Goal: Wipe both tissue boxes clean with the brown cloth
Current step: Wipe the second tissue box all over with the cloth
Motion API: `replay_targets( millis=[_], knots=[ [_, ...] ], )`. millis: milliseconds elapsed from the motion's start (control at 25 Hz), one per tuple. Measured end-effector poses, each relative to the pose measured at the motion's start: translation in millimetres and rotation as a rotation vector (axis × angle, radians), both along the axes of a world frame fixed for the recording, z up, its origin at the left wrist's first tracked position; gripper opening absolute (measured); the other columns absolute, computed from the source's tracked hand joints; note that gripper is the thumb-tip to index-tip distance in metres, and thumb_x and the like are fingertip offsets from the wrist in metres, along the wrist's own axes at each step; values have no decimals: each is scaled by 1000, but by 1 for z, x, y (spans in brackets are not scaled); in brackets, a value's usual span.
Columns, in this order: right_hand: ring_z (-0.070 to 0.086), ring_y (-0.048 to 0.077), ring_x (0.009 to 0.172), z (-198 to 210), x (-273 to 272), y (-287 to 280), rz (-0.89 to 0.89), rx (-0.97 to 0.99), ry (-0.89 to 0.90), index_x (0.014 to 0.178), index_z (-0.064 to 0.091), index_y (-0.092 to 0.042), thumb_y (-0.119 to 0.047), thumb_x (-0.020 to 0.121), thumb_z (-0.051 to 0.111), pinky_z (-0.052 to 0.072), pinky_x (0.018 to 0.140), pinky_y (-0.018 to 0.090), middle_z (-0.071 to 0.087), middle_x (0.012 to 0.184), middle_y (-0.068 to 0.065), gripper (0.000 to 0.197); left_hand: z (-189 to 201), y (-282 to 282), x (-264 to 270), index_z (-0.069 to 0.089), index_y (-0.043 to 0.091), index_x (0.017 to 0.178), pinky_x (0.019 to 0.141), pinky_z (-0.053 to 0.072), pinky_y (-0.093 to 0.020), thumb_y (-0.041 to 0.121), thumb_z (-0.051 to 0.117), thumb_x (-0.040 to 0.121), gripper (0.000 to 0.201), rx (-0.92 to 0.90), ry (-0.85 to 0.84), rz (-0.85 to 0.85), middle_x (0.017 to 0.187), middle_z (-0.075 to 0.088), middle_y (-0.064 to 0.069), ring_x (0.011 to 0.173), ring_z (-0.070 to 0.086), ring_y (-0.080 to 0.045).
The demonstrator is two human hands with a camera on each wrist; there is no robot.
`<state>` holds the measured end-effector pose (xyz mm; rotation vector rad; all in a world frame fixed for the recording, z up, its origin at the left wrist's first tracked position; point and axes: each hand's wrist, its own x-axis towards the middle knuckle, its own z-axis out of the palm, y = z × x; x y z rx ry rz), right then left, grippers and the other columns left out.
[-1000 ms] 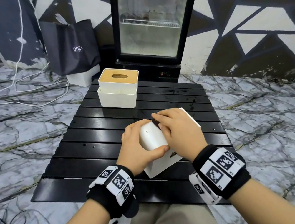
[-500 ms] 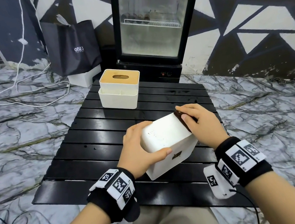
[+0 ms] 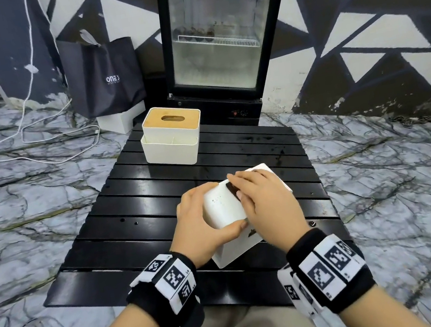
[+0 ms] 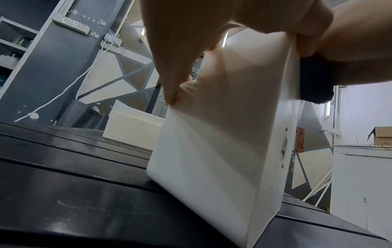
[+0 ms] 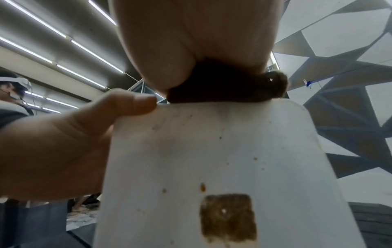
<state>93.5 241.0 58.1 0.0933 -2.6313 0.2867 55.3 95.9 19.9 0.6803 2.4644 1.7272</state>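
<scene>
Beneath the right hand (image 3: 268, 205) clutching it, the brown cloth (image 3: 232, 189) mostly hides; left hand (image 3: 198, 223) grips tissue box (image 3: 223, 209).

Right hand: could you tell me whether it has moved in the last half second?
Yes. The right hand, holding the cloth, slid left along the near box, from its right end toward the left hand.

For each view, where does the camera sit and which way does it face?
Head: on the head, facing forward and down at the table; left hand, right hand and forearms show.
Left wrist: low by the table, facing along the left fingers at the tilted tissue box.
Right wrist: under the right fingers, facing up at the box's stained face and brown cloth.
Shared: all show that box.
</scene>
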Motion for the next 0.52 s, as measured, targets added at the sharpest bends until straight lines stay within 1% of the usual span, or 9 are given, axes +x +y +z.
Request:
replay_targets(
  millis=[80, 120, 200, 240, 320, 360, 440, 520],
  knots=[
    [48, 17, 112, 1, 6, -4, 61, -74, -60, 121, 56, -19, -28, 88, 29, 31, 98, 21, 60, 117, -2, 43, 0, -1, 1, 35, 60, 105, 96, 28, -19, 65, 64, 45, 68, -3, 13, -2, 126, 40, 14, 123, 34, -8],
    [45, 14, 114, 2, 8, -3, 74, -156, -102, 122, 54, -20, -27, 90, 33, 29, 99, 20, 58, 119, -5, 38, 0, -1, 1, 35, 61, 106, 96, 28, -19, 65, 65, 45, 68, -5, 18, -2, 126, 40, 14, 123, 34, -9],
    [44, 8, 112, 5, 7, 4, 66, -307, -135, 120, 52, -22, -21, 91, 45, 34, 97, 21, 56, 117, -7, 30, 0, 1, 3, 35, 60, 108, 96, 28, -20, 68, 65, 45, 71, -25, 25, 15, 127, 40, 13, 124, 33, -9],
    [45, 8, 111, 8, 6, 8, 57, -343, -136, 117, 52, -22, -19, 90, 48, 37, 96, 22, 56, 116, -7, 28, 0, 3, 4, 35, 59, 111, 96, 28, -21, 71, 64, 44, 74, -49, 33, 33, 127, 39, 13, 123, 33, -10],
    [45, 10, 111, 11, -1, 16, 51, -362, -153, 113, 54, -20, -16, 90, 50, 37, 95, 26, 56, 115, -5, 24, -2, 6, 10, 38, 52, 122, 96, 30, -23, 76, 61, 44, 85, -91, 50, 78, 126, 38, 12, 121, 33, -9],
    [44, 12, 113, 12, -6, 21, 52, -358, -164, 112, 55, -19, -15, 90, 50, 36, 96, 27, 56, 117, -3, 23, -4, 9, 14, 39, 48, 127, 98, 31, -24, 78, 58, 46, 88, -103, 56, 97, 124, 37, 12, 119, 33, -9],
    [38, 16, 121, 12, -13, 31, 55, -346, -155, 111, 58, -16, -12, 90, 51, 28, 101, 25, 52, 126, 1, 22, -7, 11, 19, 40, 47, 130, 102, 34, -30, 80, 50, 54, 83, -120, 82, 116, 118, 35, 14, 115, 35, -8],
    [34, 19, 123, 11, -17, 38, 52, -348, -131, 110, 61, -15, -11, 89, 52, 21, 99, 21, 48, 129, 1, 23, -8, 10, 16, 43, 51, 127, 103, 37, -34, 78, 45, 61, 71, -132, 103, 96, 110, 35, 16, 112, 40, -8]
  ],
)
